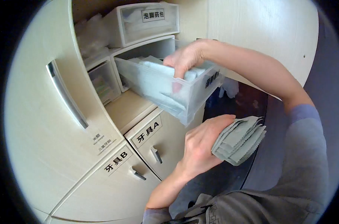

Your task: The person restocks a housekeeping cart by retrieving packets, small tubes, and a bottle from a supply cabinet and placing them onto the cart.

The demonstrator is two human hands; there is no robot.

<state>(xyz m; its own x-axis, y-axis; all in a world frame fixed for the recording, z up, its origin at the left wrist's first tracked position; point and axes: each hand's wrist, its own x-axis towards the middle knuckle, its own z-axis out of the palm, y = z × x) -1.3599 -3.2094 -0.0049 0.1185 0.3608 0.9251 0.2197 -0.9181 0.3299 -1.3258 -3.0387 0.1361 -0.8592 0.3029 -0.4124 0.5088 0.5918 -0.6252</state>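
While the left hand [203, 145] clasps a fanned stack of pale green packets [238, 142] right of the frame's centre, the main risk, I judge, is an uneven hold. Its grip is wrapped around one end, fingers curled only as wide as the bundle; the serrated ends splay freely, so a loosened squeeze or a tilt could let inner packets slip towards the dark surface [229, 177] below.

At upper centre, the right hand [186, 59] dips into the clear drawer [199, 99], among more packets [158, 69]. Blur and the cloudy plastic hide its fingertips, so I cannot tell how far its grip is spread or whether it has hold of anything. Because the drawer juts well out of its white casing [143, 43], pressing on its front end could tip it. Packets standing near the rim might also snag or bend if pushed carelessly.
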